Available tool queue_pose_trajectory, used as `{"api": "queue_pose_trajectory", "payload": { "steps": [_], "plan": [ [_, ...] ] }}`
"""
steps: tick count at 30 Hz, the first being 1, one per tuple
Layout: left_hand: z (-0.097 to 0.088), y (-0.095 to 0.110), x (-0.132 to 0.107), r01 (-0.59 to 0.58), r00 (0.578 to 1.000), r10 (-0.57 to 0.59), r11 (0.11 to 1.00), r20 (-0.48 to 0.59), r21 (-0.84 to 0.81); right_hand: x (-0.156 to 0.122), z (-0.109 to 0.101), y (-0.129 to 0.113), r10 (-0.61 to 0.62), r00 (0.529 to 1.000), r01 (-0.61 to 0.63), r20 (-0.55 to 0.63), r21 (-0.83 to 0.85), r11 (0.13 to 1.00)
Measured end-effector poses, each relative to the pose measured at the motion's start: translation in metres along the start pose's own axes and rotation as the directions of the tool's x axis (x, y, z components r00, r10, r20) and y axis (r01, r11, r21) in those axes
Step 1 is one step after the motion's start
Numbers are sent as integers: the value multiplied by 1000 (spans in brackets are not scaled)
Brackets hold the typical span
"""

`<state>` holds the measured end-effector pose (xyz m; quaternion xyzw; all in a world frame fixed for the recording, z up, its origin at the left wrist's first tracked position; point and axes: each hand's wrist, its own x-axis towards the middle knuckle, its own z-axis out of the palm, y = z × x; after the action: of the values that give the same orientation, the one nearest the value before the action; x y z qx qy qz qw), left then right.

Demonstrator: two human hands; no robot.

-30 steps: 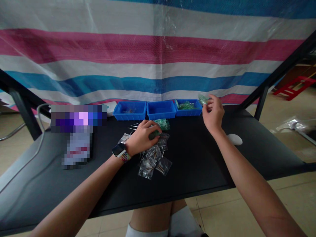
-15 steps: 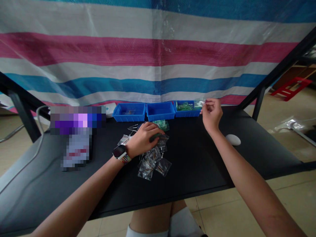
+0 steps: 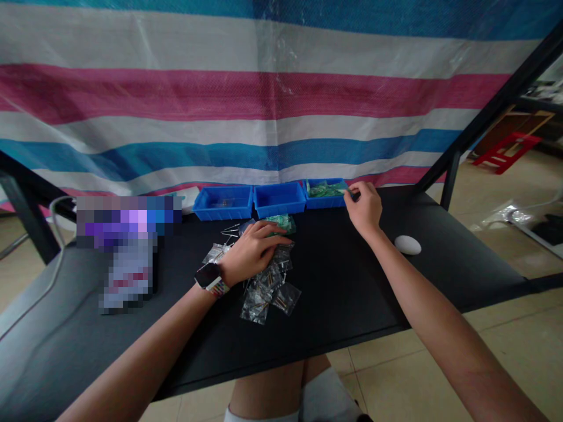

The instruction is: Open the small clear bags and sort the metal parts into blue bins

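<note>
My left hand, with a watch on its wrist, lies on a pile of small clear bags on the black table. Its fingers stretch flat over the pile, next to a bag of green parts. My right hand reaches to the right front corner of the right blue bin, which holds several bags of green parts. Its fingertips are pinched on the edge of a small bag at the bin's rim.
Two more blue bins, the left and the middle, stand in a row before a striped tarp. Thin metal pins lie by the pile. A white oval object sits at the right, a blurred-out thing at the left.
My right hand has come down from above the right bin to its rim, bringing the small bag with it. My left hand's fingers have flattened over the pile.
</note>
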<state>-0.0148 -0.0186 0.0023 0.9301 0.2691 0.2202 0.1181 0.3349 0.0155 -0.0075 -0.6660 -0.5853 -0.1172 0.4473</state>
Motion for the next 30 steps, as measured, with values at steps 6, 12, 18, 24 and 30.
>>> {"api": "queue_pose_trajectory", "payload": {
  "steps": [6,12,18,24,30],
  "plan": [
    [2,-3,-1,-2,999,1,1000,32,16,4,2,0,56,998,-56,-5,18,998],
    [-1,2,2,-4,1000,4,1000,-18,7,3,7,1,37,999,-40,34,80,996],
    [0,1,1,47,998,-45,998,-36,43,2,6,3,38,999,-38,-1,98,995],
    [0,4,0,80,997,-78,992,-26,99,1,6,2,-25,999,20,31,132,991],
    [0,4,0,74,997,-72,993,-28,97,-1,6,-2,-54,997,60,-53,121,991]
  ]
}}
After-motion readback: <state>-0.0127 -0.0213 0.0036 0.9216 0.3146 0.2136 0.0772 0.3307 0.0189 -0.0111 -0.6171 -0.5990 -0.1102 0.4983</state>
